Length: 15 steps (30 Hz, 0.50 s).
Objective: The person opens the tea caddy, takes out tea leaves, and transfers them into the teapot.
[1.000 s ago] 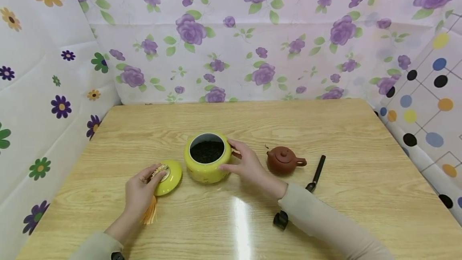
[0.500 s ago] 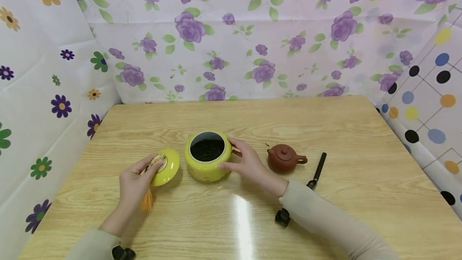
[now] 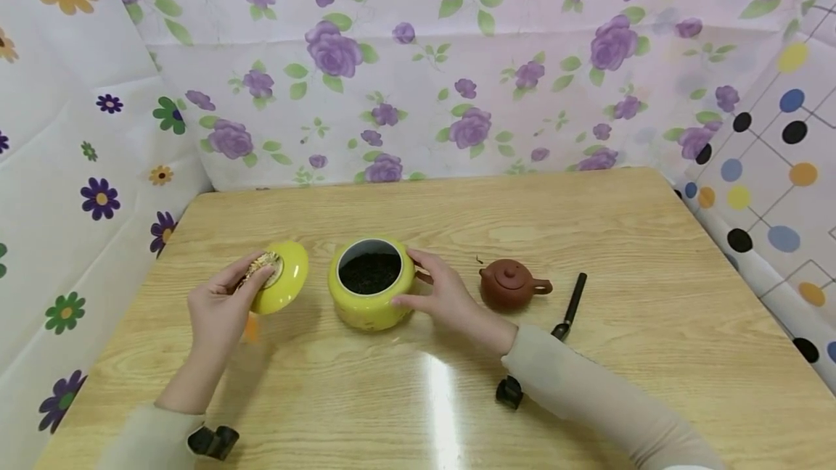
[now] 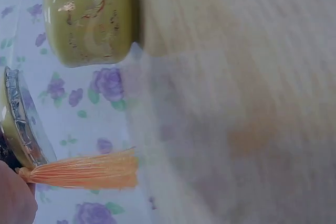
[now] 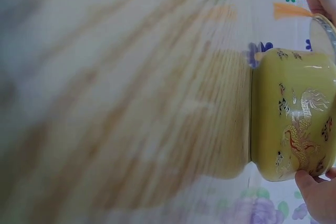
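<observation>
Between thumb and fingers, my left hand (image 3: pixel 218 310) pinches the knob of a yellow lid (image 3: pixel 292 278), which is tilted above the table left of the jar. An orange tassel (image 4: pixel 86 171) hangs from the lid in the left wrist view. The open yellow tea jar (image 3: pixel 369 312) stands upright with dark tea leaves (image 3: pixel 370 273) inside. On its right side rests my right hand (image 3: pixel 447 296), thumb at the front and fingers towards the back. A dragon picture decorates the jar's wall (image 5: pixel 296 124) in the right wrist view.
Right of the jar sits a small brown clay teapot (image 3: pixel 508 285) with its lid on. A tiny dark scrap (image 3: pixel 480 260) lies behind it. A black rod (image 3: pixel 575 299) shows beside the right sleeve. Patterned cloths (image 3: pixel 418 64) border the wooden table (image 3: pixel 424 216).
My left hand has lifted the lid off the tabletop and moved it up and to the left, away from the jar. My right hand has stayed on the jar, which stands in place.
</observation>
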### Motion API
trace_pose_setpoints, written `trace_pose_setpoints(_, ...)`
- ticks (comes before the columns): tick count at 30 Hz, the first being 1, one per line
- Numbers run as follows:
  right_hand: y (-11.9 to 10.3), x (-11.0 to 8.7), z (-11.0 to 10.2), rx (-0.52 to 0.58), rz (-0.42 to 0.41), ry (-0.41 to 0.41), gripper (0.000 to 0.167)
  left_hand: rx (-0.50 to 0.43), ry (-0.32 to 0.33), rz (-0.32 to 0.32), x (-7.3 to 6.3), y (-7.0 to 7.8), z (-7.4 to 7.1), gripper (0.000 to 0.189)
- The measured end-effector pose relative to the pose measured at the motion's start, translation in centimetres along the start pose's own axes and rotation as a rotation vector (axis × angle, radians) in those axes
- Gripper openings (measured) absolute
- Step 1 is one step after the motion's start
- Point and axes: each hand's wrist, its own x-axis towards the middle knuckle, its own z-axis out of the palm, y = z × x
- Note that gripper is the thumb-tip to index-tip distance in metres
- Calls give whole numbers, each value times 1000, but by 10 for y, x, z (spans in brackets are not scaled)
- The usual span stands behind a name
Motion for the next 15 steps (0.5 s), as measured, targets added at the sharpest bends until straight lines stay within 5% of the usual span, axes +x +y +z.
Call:
trace_pose_setpoints(5, 0, 0, -1, -8, 0, 1, 81, 36, -57, 91, 6, 12, 5, 28)
trace_pose_setpoints(15, 2, 0, 1, -21, -9, 4, 80, 100, -206, 120, 13, 23, 22, 29)
